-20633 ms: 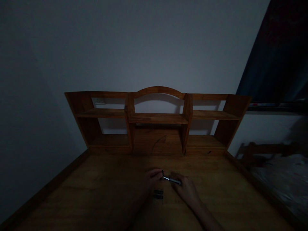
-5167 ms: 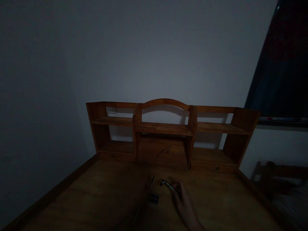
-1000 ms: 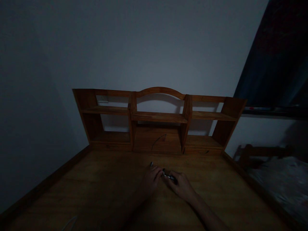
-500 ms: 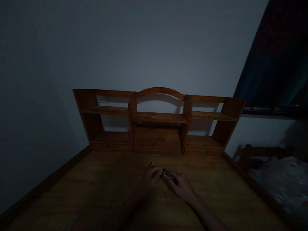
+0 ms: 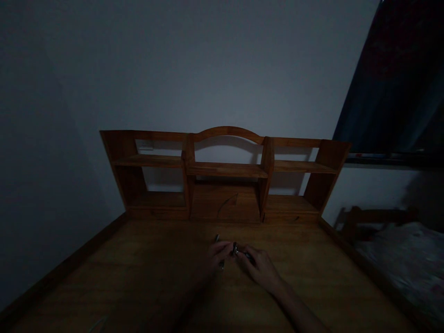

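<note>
Over the wooden desk, my left hand (image 5: 219, 254) and my right hand (image 5: 258, 266) are close together, with fingers pinched. A small dark piece with a shiny edge (image 5: 235, 249) is between them, its near side in my left fingertips. Held in my right fingers is a slim dark-handled tool (image 5: 249, 256), its metal end meeting the small piece; its exact kind is too dark to make out. A thin dark rod with shiny ends (image 5: 217, 237) shows above and below my left hand. Whether that hand grips the rod or it lies on the desk, I cannot tell.
The wooden desk (image 5: 305, 268) has raised side edges. A wooden shelf unit (image 5: 227, 170) stands along its back against the pale wall. At lower left lies a thin pale cord (image 5: 98, 322). A dark curtain (image 5: 398, 92) and a bed with patterned bedding (image 5: 409, 254) are at right.
The view has shifted slightly. More of the thin rod's lower end shows below my left hand, and the small piece looks slightly turned. Both hands keep nearly the same place.
</note>
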{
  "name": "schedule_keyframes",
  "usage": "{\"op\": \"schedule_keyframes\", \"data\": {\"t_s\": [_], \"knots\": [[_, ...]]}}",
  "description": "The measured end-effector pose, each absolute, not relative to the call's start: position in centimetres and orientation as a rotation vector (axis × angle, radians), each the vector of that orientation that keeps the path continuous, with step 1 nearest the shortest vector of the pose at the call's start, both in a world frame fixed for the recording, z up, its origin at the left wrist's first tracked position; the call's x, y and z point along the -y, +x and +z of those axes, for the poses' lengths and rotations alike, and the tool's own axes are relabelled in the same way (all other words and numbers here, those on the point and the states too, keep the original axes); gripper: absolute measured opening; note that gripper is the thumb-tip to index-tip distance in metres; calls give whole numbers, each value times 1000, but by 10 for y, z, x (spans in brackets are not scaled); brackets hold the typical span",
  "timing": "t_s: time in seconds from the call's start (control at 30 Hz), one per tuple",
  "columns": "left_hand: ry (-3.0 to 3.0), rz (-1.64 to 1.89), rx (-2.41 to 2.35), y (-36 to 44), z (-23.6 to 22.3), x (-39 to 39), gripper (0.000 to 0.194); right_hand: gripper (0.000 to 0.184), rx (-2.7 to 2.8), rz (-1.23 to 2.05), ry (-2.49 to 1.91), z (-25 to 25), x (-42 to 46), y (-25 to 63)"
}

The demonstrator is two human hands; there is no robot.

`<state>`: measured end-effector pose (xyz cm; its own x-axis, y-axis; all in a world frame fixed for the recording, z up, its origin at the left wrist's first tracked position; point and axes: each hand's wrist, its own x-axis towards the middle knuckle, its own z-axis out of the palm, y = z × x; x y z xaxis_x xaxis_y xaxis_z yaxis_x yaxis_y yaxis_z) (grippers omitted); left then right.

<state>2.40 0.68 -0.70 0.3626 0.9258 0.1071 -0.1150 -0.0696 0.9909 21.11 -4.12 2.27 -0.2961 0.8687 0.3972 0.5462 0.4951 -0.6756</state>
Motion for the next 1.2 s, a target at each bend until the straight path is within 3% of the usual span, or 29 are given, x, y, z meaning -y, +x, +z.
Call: {"op": "schedule_keyframes", "data": {"t_s": [0.83, 1.2], "knots": [[1334, 989, -732, 23, -18, -14, 45, 36, 1919, 482, -1228, 17, 38, 209], [1703, 1256, -1118, 17, -12, -13, 34, 43, 1802, 387, -1294, 15, 35, 212]]}}
